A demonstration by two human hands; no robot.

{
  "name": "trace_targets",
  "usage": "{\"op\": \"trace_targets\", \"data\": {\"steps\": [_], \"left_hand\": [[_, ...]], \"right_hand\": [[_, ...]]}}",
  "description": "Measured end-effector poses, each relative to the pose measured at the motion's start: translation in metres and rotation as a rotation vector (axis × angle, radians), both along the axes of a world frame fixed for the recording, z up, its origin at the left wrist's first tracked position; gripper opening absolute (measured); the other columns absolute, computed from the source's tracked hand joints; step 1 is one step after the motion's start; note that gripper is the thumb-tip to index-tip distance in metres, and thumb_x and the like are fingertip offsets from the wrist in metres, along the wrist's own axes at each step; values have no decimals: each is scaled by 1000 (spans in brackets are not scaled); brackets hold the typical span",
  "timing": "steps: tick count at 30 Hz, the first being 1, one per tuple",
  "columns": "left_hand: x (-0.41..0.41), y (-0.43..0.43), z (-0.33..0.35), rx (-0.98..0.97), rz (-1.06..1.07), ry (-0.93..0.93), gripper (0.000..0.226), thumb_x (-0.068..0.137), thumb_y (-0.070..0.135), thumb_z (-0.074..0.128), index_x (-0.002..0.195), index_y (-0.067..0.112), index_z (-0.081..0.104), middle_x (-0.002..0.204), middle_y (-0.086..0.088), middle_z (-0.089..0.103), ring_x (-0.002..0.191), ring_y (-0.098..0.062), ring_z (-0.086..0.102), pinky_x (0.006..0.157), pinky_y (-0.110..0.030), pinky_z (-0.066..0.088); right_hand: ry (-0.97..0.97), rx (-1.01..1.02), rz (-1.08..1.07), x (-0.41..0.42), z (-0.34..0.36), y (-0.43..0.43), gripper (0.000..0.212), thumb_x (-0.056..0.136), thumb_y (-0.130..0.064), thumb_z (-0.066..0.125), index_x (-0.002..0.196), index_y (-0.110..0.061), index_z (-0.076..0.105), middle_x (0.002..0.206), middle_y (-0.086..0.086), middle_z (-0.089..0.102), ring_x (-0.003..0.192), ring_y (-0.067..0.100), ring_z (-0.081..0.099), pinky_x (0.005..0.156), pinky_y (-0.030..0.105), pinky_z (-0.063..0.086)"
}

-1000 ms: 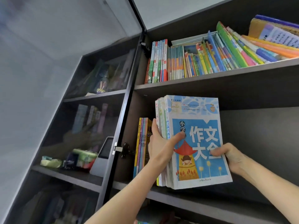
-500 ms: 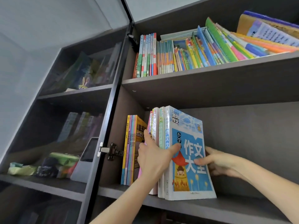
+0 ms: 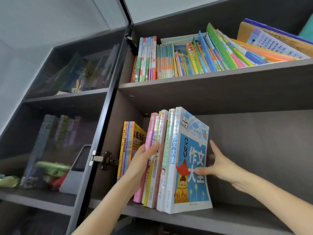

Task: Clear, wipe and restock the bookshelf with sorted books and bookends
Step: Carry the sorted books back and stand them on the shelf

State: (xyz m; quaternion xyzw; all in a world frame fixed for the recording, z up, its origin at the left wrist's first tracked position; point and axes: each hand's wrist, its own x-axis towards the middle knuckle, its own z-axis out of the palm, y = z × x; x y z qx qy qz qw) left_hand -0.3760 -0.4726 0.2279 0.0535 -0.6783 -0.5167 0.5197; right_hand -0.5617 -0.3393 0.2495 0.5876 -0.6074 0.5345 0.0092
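A stack of several books stands upright on the dark middle shelf [image 3: 237, 217]. Its outermost is a thick blue-and-white book [image 3: 189, 150] with a red-roofed picture. My left hand [image 3: 144, 160] grips the left side of the stack, thumb across the spines of a pink book [image 3: 149, 133] and a white one. My right hand [image 3: 218, 165] rests against the blue book's right side, thumb on its cover, fingers straight behind it. A few thin yellow-spined books [image 3: 126, 146] stand against the shelf's left wall, a gap apart from the stack.
The upper shelf [image 3: 211, 85] is packed with colourful books [image 3: 186, 61], those on the right leaning. A glass door [image 3: 71, 99] hinged at the left stands open, with books and a white device [image 3: 74, 172] behind it. The middle shelf right of the stack is bare.
The stack has gone from held in the air to standing on the middle shelf and has been pushed deeper in. My right hand has opened out along the blue book's side.
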Motion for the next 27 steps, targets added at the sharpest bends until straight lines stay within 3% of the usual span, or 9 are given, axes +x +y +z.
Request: {"op": "trace_targets", "data": {"steps": [3,5,9,10,12,15,17,20,27], "left_hand": [[1,-7,1,49,-117,6,65,71,48,70,127,23,47,108,-8,72,97,-30,69,93,-52,51],[-1,-6,0,37,-113,13,65,70,48,70,127,26,46,108,-7,72,95,-28,70,91,-50,53],[-3,4,-1,3,-17,29,70,65,54,70,126,29,47,108,-2,71,92,-21,71,88,-45,55],[-3,7,-2,4,-4,32,68,65,54,70,124,27,50,105,-1,72,91,-21,72,88,-45,56],[-6,14,-3,7,-18,47,56,70,49,71,117,22,56,99,-2,74,87,-22,72,86,-45,56],[-17,22,-5,50,38,111,55,69,49,75,113,21,59,97,0,74,85,-20,73,84,-44,57],[-24,22,-6,64,111,144,65,61,57,77,115,26,57,98,4,73,87,-16,72,84,-45,57],[-21,17,-9,62,157,159,61,64,55,78,114,31,54,99,8,72,87,-14,71,84,-44,57],[-3,8,-11,42,118,126,62,71,39,79,124,28,51,103,6,69,79,-9,72,68,-31,59]], "right_hand": [[296,-146,-158,25,-2,15,96,78,-36,73,144,-49,3,107,-34,42,99,-2,53,83,33,54],[214,-105,-62,47,-3,19,92,73,-61,59,145,-51,3,112,-31,46,96,-4,56,73,23,51],[174,-19,-133,67,-2,3,144,34,-95,54,144,-44,-24,152,-10,28,136,17,38,101,43,45],[185,-9,-146,67,0,-2,152,29,-95,58,141,-42,-30,156,-8,22,140,18,32,105,46,42],[127,-10,-75,62,5,-6,148,44,-75,76,143,-39,-29,150,-6,35,130,14,46,101,43,47],[76,14,104,50,13,-4,112,73,-28,81,150,-36,0,118,-10,62,96,6,68,78,26,56],[111,28,143,46,14,-2,91,80,-16,75,146,-39,17,115,-9,63,95,4,68,74,23,55],[125,12,195,46,9,-8,79,84,-11,70,142,-43,25,119,-5,63,101,9,67,84,33,56],[149,-96,184,54,-13,-21,85,77,-22,78,139,-43,25,116,-16,62,98,-1,66,72,19,56]]}}
